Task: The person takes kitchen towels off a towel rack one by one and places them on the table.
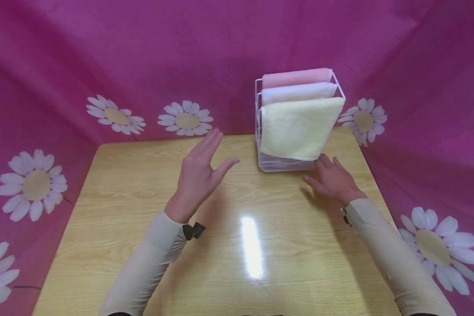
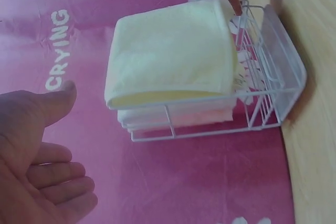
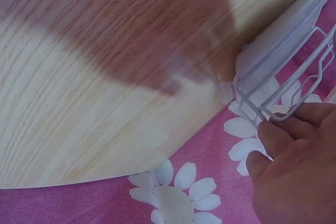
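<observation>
A white wire rack (image 1: pixel 288 165) stands toward the back right of the wooden table. Three folded towels hang over its bars: a pale yellow towel (image 1: pixel 300 129) in front, a white towel (image 1: pixel 298 92) behind it, and a pink towel (image 1: pixel 296 78) at the back. My right hand (image 1: pixel 335 179) is low at the rack's right side, its fingertips right at the wire bars (image 3: pixel 294 87) and its thumb apart from them. To the left of the rack my left hand (image 1: pixel 197 171) is raised over the table, thumb spread from the fingers, holding nothing.
The wooden table (image 1: pixel 134 193) has a bright light reflection (image 1: pixel 252 248) in its middle. A magenta cloth (image 1: pixel 162 44) with white daisies hangs behind it and along both sides, close to the rack's back.
</observation>
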`<state>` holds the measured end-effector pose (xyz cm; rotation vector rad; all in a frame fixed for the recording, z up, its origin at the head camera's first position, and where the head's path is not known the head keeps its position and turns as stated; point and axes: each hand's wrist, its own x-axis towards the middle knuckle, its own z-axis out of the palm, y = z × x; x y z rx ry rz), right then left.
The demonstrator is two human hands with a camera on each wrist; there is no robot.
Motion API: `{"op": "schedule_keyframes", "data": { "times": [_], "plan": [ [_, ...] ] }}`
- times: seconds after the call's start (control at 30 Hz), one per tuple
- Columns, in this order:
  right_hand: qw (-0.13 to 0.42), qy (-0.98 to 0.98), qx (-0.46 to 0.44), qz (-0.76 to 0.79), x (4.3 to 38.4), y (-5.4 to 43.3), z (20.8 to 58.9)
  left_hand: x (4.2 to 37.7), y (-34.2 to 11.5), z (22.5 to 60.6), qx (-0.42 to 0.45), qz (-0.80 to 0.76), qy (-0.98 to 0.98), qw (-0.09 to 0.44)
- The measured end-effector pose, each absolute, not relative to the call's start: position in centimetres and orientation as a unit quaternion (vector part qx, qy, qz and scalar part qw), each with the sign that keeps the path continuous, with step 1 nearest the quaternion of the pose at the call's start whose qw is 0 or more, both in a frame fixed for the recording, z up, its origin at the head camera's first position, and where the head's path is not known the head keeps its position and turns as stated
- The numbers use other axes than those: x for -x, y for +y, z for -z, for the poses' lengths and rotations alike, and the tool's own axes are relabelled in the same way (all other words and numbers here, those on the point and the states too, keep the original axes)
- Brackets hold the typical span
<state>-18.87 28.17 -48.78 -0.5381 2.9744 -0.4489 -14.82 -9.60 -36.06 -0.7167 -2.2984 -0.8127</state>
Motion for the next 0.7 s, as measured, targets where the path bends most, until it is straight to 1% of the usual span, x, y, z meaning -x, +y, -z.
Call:
{"op": "schedule_keyframes", "data": {
  "times": [0.17,0.4,0.6,0.7],
  "plan": [
    [0.042,0.973,0.180,0.137,18.9,28.1,48.7,15.8,-8.3,35.6,0.282,0.322,-0.847,0.316],
    [0.048,0.976,0.167,0.131,18.9,28.4,48.9,17.2,-6.9,34.8,0.284,0.320,-0.856,0.288],
    [0.042,0.974,0.174,0.136,18.9,28.5,49.1,19.1,-6.1,33.4,0.316,0.316,-0.840,0.307],
    [0.038,0.974,0.177,0.137,19.0,28.4,49.3,20.0,-5.7,32.7,0.329,0.320,-0.834,0.306]
  ]
}}
